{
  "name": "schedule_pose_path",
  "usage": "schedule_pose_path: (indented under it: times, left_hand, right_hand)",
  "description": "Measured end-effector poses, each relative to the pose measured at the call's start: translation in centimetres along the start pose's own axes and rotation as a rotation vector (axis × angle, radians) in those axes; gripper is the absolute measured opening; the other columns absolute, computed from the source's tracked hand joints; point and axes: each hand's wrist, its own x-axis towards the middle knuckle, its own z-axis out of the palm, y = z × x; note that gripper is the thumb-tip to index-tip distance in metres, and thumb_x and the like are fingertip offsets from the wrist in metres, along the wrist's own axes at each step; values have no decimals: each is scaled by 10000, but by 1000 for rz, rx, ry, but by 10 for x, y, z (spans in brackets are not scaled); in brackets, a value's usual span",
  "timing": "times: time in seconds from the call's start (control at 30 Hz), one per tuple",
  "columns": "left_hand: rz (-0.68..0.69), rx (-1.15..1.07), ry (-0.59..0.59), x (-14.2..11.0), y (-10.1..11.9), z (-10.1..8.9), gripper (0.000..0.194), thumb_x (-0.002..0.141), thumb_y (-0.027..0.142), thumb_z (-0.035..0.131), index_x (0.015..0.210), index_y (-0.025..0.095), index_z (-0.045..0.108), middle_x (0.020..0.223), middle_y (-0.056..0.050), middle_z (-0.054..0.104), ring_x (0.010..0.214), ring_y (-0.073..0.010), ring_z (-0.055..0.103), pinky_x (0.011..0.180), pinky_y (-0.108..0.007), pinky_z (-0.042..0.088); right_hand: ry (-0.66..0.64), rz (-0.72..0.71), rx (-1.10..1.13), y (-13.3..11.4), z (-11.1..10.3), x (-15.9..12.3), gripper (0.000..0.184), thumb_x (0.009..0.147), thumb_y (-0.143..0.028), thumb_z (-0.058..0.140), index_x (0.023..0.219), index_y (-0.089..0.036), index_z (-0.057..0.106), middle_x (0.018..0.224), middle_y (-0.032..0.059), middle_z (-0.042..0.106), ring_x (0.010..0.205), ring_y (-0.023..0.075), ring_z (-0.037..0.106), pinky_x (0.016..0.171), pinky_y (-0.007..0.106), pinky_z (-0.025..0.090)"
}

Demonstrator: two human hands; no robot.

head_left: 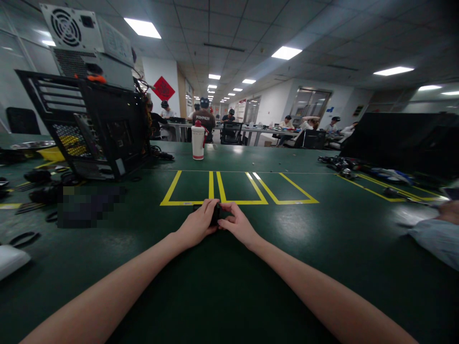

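Both my hands meet over the green table, just in front of the yellow tape frames. A small black object with a boxy look sits between them; its kind cannot be made out. My left hand wraps around it from the left, fingers over the top and far side, hiding most of it. From the right, my right hand has its bent fingers and thumb closed at the object's edge.
Yellow tape marks several outlines. Behind them stands a white cup with a red lid. An open computer case carries power supplies at left. Cables and a person's sleeve are at right. People sit further back.
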Motion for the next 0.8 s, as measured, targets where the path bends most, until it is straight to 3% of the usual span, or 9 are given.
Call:
schedule_pose_path:
  times: [0.2, 0.43, 0.8]
  left_hand:
    - [3, 9, 5, 0, 0, 1, 687, 688, 206, 585, 1233, 233, 167, 1257, -93, 313, 1026, -237, 495, 798, -370, 457]
    - [6, 10, 5, -1, 1, 0, 674, 703, 208, 572, 1237, 233, 161, 1265, -92, 310, 1005, -229, 505, 796, -368, 459]
    - [15, -20, 8, -1, 2, -1, 673, 701, 200, 567, 1231, 247, 155, 1263, -95, 303, 1038, -237, 491, 809, -380, 448]
  right_hand:
    - [26, -29, -13, 2, 1, 1, 265, 729, -246, 546, 976, -227, 452, 1003, 20, 502, 618, 77, 560, 588, 252, 465]
    - [16, 24, -41, 3, -1, 3, 398, 734, -261, 539, 1115, -220, 429, 1094, 57, 482, 635, 79, 539, 617, 278, 478]
    - [39, -25, -62, 4, 1, 2, 275, 727, -274, 546, 979, -224, 448, 964, 14, 508, 653, 100, 570, 593, 268, 474]
